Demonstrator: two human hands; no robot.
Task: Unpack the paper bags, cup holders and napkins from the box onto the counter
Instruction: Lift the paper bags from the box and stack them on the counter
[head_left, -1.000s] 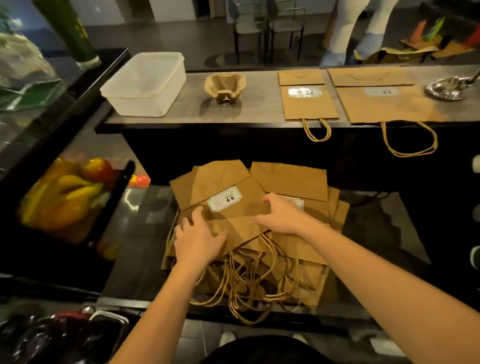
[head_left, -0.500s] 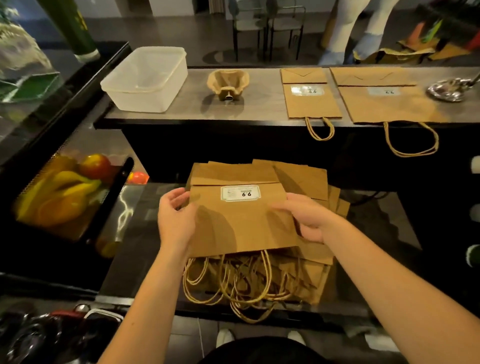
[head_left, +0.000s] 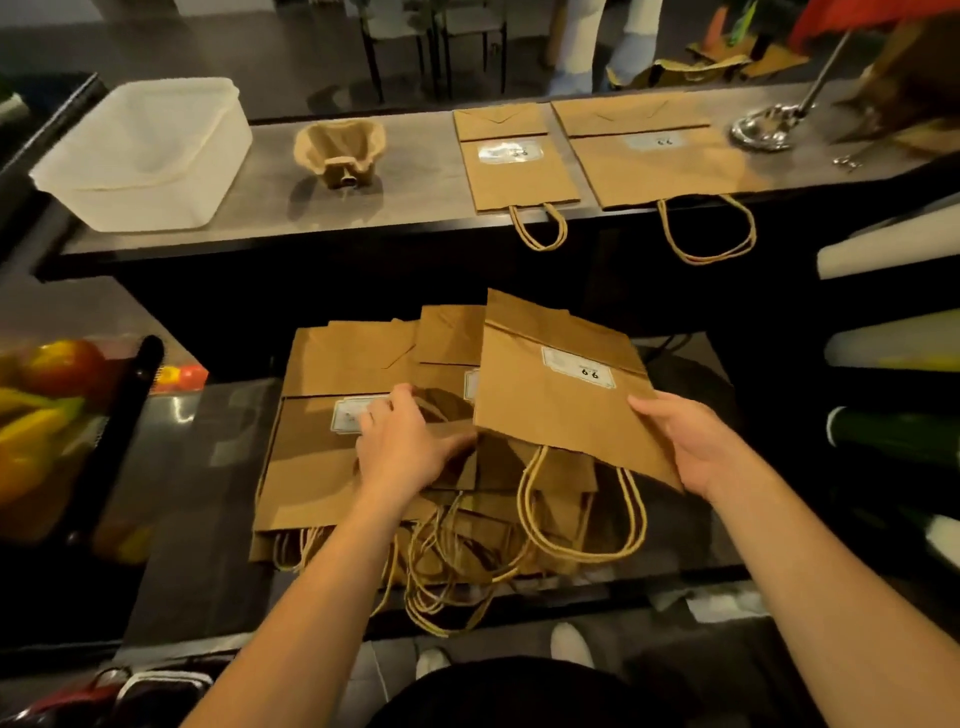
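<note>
Head view: your right hand (head_left: 691, 447) pinches the lower right edge of a flat brown paper bag with white label (head_left: 566, 395), raised and tilted over the stack of brown paper bags (head_left: 322, 457). Your left hand (head_left: 405, 447) lies spread on that stack. The grey counter (head_left: 415, 182) is ahead and higher; the bag's long axis points toward it, handles toward you. Right hand carries.

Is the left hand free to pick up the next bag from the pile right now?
Probably yes. The left hand already rests open on the top bag of the pile, and the lifted bag, gripped by the right hand, sits off to the right.
</note>
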